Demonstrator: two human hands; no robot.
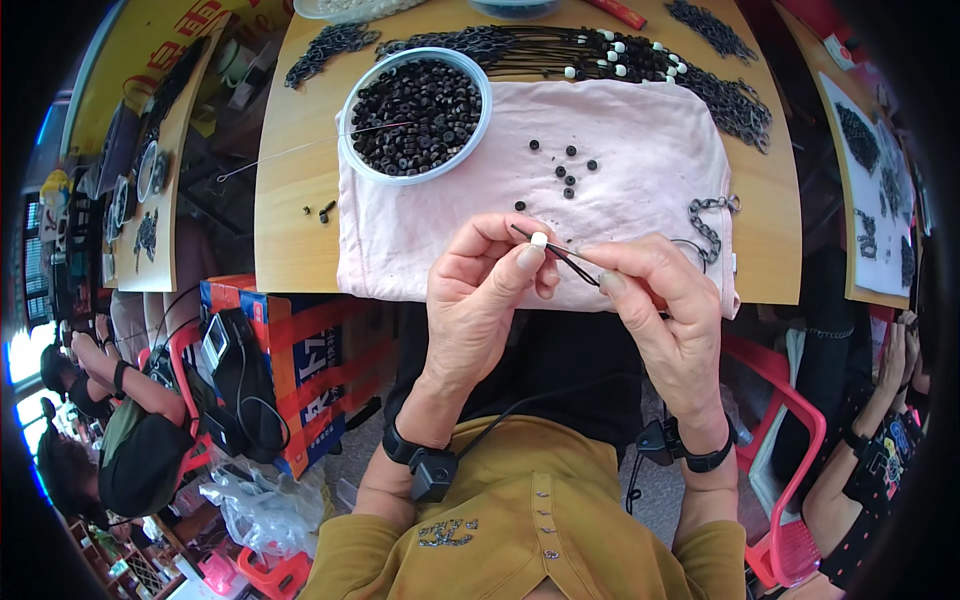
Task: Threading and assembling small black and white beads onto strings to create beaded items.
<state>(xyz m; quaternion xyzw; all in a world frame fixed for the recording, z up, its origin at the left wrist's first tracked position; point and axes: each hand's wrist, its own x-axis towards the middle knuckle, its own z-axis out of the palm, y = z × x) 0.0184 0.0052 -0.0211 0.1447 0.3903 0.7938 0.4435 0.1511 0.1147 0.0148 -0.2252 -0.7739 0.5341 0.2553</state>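
Note:
My left hand (pixel 487 283) pinches a small white bead (pixel 539 240) between thumb and forefinger, just above the near edge of a pink cloth (pixel 640 140). My right hand (pixel 665 300) grips a thin black cord (pixel 560 252) whose end runs through the white bead. Both hands meet at the bead. A round clear tub of dark ring beads (pixel 415 113) stands on the cloth's far left corner. Several loose dark beads (pixel 566 172) lie scattered on the cloth.
Finished black cords with white beads (pixel 610 55) and piles of black chain (pixel 740 100) lie along the far side of the wooden table (pixel 290 200). A thin wire (pixel 280 155) sticks out of the tub. Other people sit at both sides; red chairs and boxes stand below.

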